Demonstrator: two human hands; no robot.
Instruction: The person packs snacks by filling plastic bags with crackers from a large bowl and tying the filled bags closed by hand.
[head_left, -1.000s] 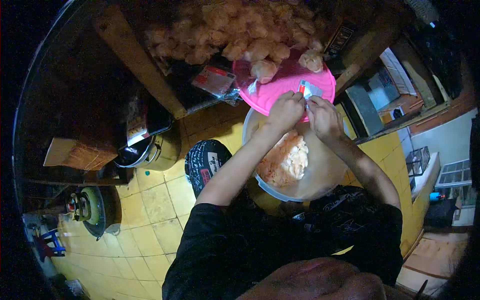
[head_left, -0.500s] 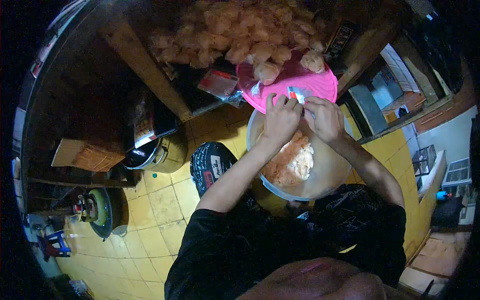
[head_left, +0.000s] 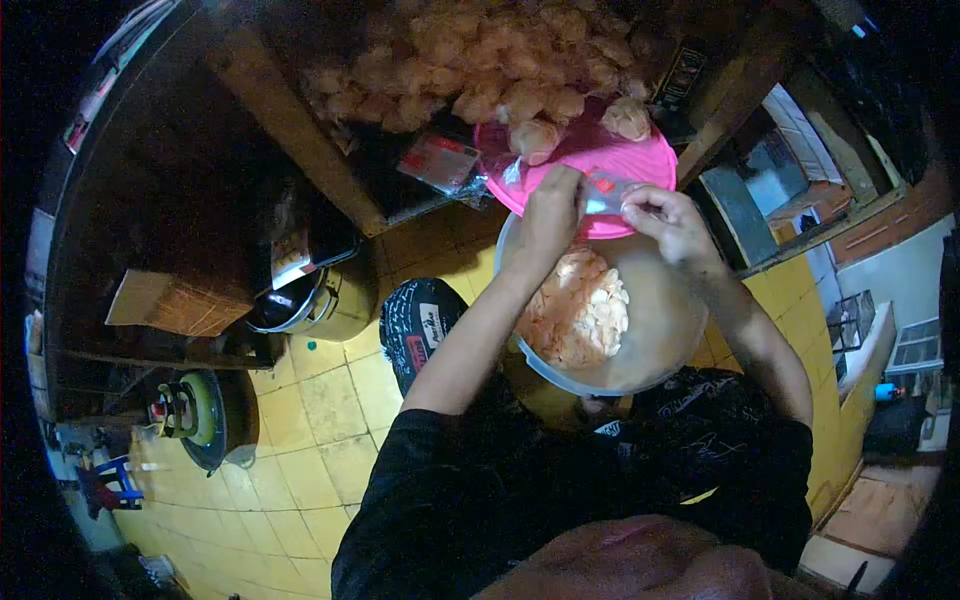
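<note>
A clear, red-printed plastic packet (head_left: 604, 188) is being pinched by the left hand (head_left: 550, 213) and right hand (head_left: 676, 224); loose pale chips (head_left: 605, 310) are being left in the round translucent tub (head_left: 664, 322) below, rounded bundles (head_left: 490, 62) already heaped beyond.

Pinching a small clear packet (head_left: 606, 196) between left hand (head_left: 670, 222) and right hand (head_left: 552, 212), over the pink tray's (head_left: 640, 158) five o'clock side. Reaching across a round tub (head_left: 665, 345) of pale pieces (head_left: 604, 312) heaped toward nine o'clock.
</note>
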